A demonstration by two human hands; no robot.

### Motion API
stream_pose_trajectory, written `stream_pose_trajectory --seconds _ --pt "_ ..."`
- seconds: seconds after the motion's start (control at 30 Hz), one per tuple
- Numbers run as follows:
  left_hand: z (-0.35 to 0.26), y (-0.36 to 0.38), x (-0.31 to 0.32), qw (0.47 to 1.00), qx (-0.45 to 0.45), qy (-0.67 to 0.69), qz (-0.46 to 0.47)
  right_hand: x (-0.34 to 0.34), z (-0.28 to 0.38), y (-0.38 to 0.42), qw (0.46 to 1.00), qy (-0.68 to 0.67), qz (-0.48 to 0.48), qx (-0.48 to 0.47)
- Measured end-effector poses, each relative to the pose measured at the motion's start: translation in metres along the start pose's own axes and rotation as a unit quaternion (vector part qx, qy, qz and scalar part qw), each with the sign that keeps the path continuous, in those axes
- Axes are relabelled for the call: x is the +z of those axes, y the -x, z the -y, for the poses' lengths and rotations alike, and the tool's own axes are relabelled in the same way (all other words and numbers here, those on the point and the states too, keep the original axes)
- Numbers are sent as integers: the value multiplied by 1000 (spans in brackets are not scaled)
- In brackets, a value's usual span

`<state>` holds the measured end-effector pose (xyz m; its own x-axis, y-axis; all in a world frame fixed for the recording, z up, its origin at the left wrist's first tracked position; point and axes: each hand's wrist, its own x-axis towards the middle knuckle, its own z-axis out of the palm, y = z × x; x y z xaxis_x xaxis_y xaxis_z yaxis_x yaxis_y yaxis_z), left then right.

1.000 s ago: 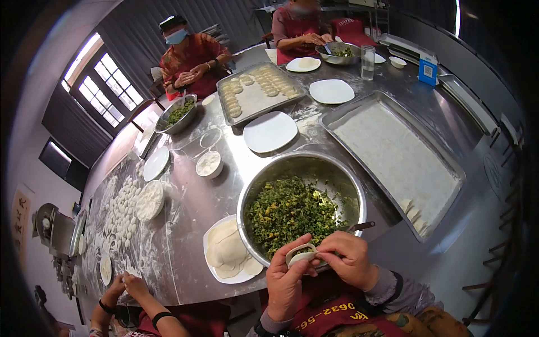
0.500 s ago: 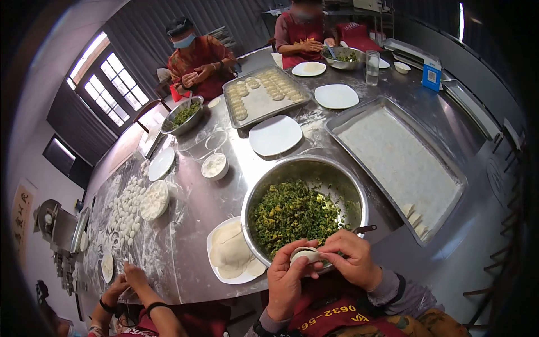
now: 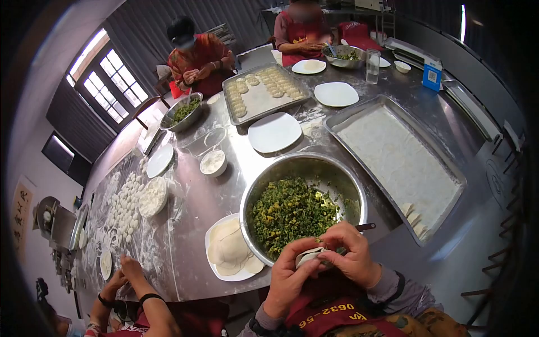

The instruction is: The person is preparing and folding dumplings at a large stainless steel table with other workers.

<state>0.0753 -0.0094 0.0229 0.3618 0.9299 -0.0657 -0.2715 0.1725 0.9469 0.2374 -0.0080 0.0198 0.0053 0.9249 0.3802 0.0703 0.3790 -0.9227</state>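
Note:
A folded dumpling (image 3: 309,256) of pale dough is pinched between both my hands, just in front of the big steel bowl (image 3: 247,194). My left hand (image 3: 291,276) cradles it from the left, fingers curled behind and thumb in front. From the right, the thumb and fingers of my right hand (image 3: 352,257) press on its edge. Chopped green and yellow filling (image 3: 289,210) lies in the bowl, and a dark handle (image 3: 366,227) sticks out past its right rim. Left of the bowl, round dough wrappers (image 3: 229,247) are stacked on a white plate (image 3: 222,273).
A long metal tray (image 3: 387,146) on the right holds several dumplings (image 3: 414,220) at its near end. Another dumpling tray (image 3: 255,104) stands farther back. Small dough pieces (image 3: 126,208) and a bowl of flour (image 3: 152,197) lie left, near a co-worker's hands (image 3: 124,274). Two people work across the table.
My right hand has shifted slightly left and up along the dumpling's edge, closer to my left hand. The co-worker's hands at lower left have moved slightly.

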Motion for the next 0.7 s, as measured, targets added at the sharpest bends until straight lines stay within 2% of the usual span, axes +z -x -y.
stream_pose_trajectory --seconds 0.07,0.2,0.3,0.5,0.67,0.7 --pt "5 -2 1 1000 12 26 -9 -5 -5 -2 993 77 36 -81" --pt "11 -2 -1 993 11 111 -30 -8 -8 1 993 69 32 -86" --pt "11 -3 0 995 29 89 -38 -5 -6 -1 994 70 20 -87" --pt "2 0 -2 998 17 -56 -6 -3 -7 2 992 88 26 -83" --pt "7 0 -3 1000 1 -30 0 -4 -5 -1 992 90 33 -80" --pt "9 -1 -3 998 33 -51 2 -2 -5 -2 998 43 18 -43"
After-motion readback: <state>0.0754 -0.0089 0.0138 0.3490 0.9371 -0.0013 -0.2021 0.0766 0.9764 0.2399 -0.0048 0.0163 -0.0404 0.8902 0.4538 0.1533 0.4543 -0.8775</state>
